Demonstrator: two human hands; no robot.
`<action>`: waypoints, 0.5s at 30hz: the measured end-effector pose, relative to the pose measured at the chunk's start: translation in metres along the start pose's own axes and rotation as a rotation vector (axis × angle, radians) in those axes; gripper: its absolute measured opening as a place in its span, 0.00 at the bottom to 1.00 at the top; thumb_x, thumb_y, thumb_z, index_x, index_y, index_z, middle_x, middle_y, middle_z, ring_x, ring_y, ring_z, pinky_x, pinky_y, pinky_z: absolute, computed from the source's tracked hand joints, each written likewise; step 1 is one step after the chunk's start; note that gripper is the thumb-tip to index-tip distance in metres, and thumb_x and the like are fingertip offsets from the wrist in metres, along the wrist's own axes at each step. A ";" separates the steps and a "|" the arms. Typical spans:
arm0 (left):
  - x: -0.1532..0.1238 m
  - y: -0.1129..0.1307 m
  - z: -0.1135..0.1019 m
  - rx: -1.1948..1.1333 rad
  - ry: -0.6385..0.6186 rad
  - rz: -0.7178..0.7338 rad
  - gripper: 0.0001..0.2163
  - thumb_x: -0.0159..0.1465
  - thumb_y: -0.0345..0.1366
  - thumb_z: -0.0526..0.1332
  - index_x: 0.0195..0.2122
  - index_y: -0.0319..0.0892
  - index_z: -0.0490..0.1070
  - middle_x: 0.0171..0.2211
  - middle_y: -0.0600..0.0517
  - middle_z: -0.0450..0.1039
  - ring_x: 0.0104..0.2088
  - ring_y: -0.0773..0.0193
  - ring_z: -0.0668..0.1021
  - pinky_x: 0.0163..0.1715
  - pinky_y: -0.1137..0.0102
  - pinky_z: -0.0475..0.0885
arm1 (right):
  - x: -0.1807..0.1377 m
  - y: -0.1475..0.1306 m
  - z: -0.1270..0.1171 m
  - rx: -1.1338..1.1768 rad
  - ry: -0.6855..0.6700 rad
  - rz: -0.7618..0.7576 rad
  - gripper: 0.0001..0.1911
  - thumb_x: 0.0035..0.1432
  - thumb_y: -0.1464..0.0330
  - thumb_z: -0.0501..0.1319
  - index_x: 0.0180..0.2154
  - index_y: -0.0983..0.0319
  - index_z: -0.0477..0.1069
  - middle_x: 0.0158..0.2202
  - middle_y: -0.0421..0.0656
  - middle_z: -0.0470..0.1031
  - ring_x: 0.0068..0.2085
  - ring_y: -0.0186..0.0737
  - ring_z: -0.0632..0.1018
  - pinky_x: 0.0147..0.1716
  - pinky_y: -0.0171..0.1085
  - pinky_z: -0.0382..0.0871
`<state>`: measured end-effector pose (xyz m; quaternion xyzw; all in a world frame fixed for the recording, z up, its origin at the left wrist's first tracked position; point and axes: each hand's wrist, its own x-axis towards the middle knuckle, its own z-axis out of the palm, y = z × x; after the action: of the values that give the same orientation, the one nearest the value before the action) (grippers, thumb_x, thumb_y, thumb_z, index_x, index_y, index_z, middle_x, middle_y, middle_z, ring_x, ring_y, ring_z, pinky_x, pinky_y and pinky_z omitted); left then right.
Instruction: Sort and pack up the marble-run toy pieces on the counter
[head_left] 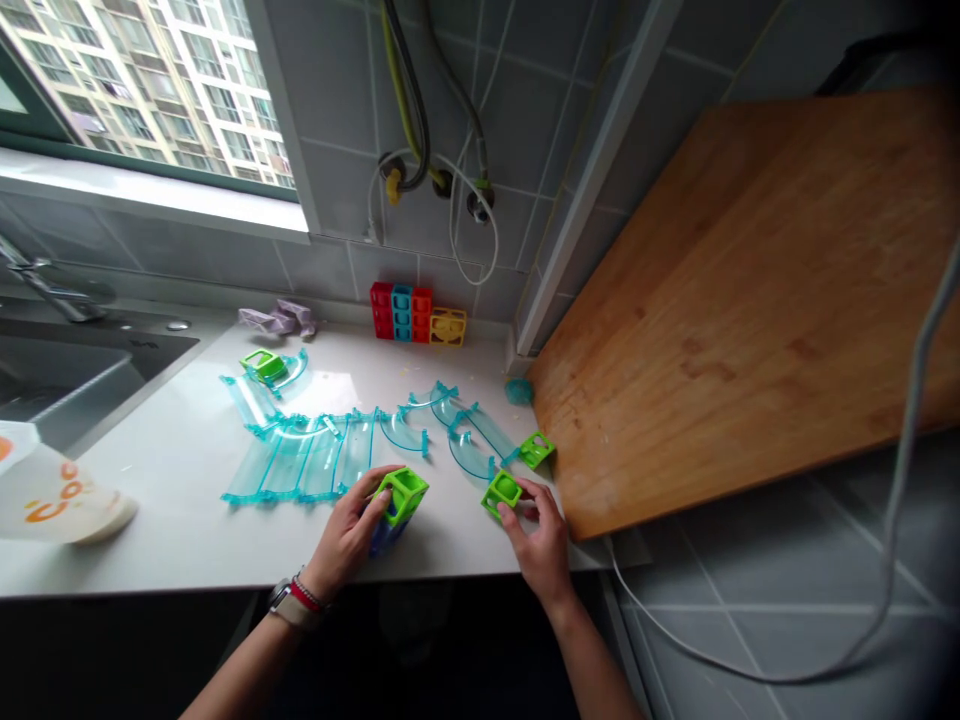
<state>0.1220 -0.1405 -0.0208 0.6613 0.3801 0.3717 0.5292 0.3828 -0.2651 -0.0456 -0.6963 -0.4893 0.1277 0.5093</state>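
Observation:
My left hand (357, 522) is closed around a stack of toy blocks (405, 488), bright green on top with dark blue below. A single green block (502, 490) sits between the thumb and fingers of my right hand (538, 532), just above or on the counter. Another green block (537, 450) rests against the wooden board, and one more green block (262, 364) lies at the far left among the track pieces. Clear teal track pieces, straight (300, 465) and curved (472, 455), spread over the counter beyond both hands.
Red, blue and yellow blocks (412, 312) stand against the tiled wall. A large wooden board (750, 300) leans on the right. At left are a sink (75, 375) and a plastic bag (60, 490). A white cable (892, 560) hangs at right.

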 end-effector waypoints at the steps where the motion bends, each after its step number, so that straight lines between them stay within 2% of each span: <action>1: 0.000 0.002 0.002 0.005 0.010 -0.007 0.21 0.72 0.50 0.57 0.57 0.40 0.73 0.48 0.43 0.81 0.44 0.53 0.82 0.43 0.63 0.78 | 0.001 -0.002 -0.001 0.010 -0.019 0.007 0.19 0.66 0.57 0.64 0.54 0.59 0.74 0.50 0.50 0.78 0.46 0.49 0.80 0.42 0.43 0.76; 4: 0.002 0.006 0.011 0.011 -0.006 -0.019 0.21 0.72 0.49 0.58 0.57 0.40 0.72 0.50 0.42 0.80 0.46 0.52 0.82 0.44 0.64 0.78 | 0.008 -0.007 -0.005 0.033 -0.076 0.076 0.17 0.66 0.55 0.63 0.49 0.60 0.76 0.46 0.48 0.80 0.42 0.47 0.79 0.41 0.41 0.74; 7: 0.004 0.013 0.020 0.037 -0.077 -0.016 0.19 0.73 0.47 0.58 0.59 0.41 0.71 0.54 0.42 0.78 0.49 0.52 0.81 0.45 0.64 0.77 | 0.019 -0.012 -0.009 0.016 -0.135 0.165 0.17 0.65 0.53 0.63 0.41 0.60 0.78 0.37 0.45 0.80 0.37 0.45 0.78 0.37 0.39 0.70; 10: 0.008 0.022 0.026 0.107 -0.157 0.007 0.18 0.73 0.46 0.58 0.59 0.43 0.71 0.53 0.43 0.78 0.50 0.52 0.81 0.47 0.63 0.77 | 0.030 -0.014 -0.013 0.048 -0.184 0.265 0.20 0.61 0.50 0.65 0.33 0.60 0.77 0.29 0.41 0.77 0.33 0.43 0.75 0.33 0.37 0.65; 12: 0.009 0.028 0.026 0.172 -0.180 0.037 0.17 0.73 0.44 0.59 0.59 0.45 0.72 0.54 0.44 0.77 0.50 0.53 0.80 0.49 0.62 0.76 | 0.034 -0.015 -0.015 0.138 -0.189 0.335 0.22 0.61 0.48 0.64 0.31 0.61 0.77 0.25 0.40 0.73 0.29 0.40 0.72 0.29 0.36 0.63; 15: 0.008 0.037 0.023 0.245 -0.201 0.068 0.16 0.72 0.42 0.61 0.59 0.47 0.72 0.55 0.45 0.77 0.50 0.54 0.80 0.51 0.62 0.76 | 0.034 -0.019 -0.014 0.438 -0.200 0.525 0.26 0.64 0.45 0.60 0.37 0.63 0.78 0.25 0.39 0.69 0.25 0.36 0.68 0.22 0.33 0.58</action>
<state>0.1502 -0.1489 0.0124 0.7673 0.3451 0.2722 0.4669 0.3984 -0.2458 -0.0130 -0.6567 -0.3021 0.4236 0.5459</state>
